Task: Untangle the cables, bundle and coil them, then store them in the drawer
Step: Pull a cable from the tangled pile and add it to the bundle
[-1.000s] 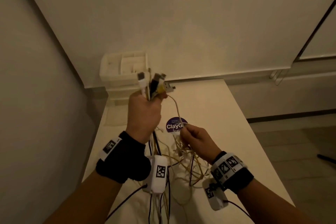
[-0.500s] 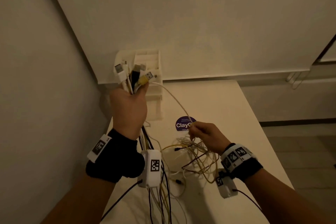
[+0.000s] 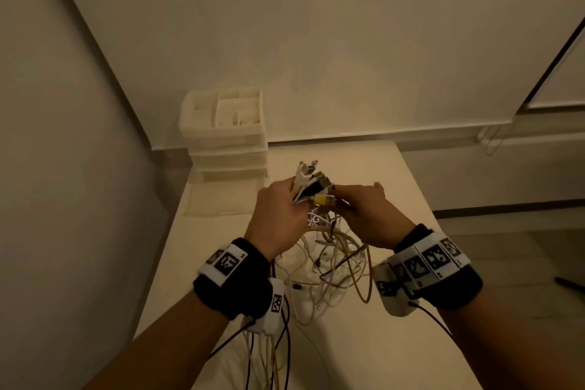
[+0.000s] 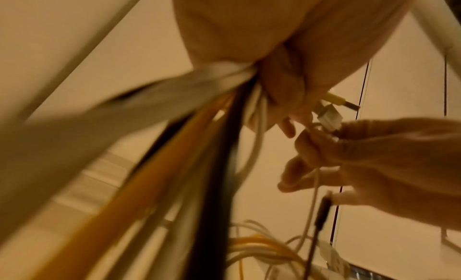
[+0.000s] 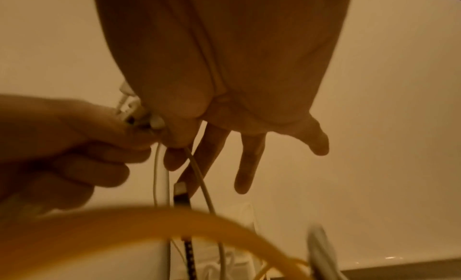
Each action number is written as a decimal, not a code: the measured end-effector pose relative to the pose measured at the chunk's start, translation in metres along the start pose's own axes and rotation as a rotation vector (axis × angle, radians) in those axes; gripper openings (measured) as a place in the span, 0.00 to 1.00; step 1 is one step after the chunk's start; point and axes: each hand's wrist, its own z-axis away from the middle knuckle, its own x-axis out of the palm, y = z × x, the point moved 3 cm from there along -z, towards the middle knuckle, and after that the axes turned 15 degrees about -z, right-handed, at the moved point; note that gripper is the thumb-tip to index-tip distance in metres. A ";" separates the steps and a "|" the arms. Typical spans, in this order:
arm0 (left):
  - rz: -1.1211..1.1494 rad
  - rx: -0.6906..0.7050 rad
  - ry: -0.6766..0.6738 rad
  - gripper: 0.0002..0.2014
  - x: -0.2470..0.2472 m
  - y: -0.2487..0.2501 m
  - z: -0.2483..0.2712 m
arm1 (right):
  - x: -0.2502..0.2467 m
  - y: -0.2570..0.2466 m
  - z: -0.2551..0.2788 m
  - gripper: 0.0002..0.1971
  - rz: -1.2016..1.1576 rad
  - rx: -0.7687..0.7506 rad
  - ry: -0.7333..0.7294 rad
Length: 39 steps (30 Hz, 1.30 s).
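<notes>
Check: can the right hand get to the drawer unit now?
Probably not yet. The right hand pinches a white cable beside the connector bundle gripped by the left hand; the drawer unit stands beyond both.

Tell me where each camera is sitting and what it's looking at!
Head: worn on the head, facing down and forward at the white table, the white plastic drawer unit, both forearms and hands.
Left wrist: under the left hand, looking along the gripped bundle of white, yellow and black cables; the right hand shows too.
Right wrist: under the right hand, whose fingertips pinch a thin white cable; the left hand shows at left.
Shared: every view shows both hands meeting at the cable plugs.
</notes>
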 end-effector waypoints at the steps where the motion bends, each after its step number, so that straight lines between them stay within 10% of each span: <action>1: -0.031 -0.001 0.008 0.19 0.001 0.000 -0.002 | -0.001 -0.001 0.000 0.09 -0.068 -0.045 0.012; 7: 0.084 -0.084 0.244 0.03 -0.002 0.007 -0.010 | 0.027 0.023 0.003 0.12 -0.573 -0.079 0.063; 39: 0.293 -0.003 0.580 0.18 -0.066 0.007 0.001 | 0.043 0.061 0.003 0.10 -0.282 -0.062 0.203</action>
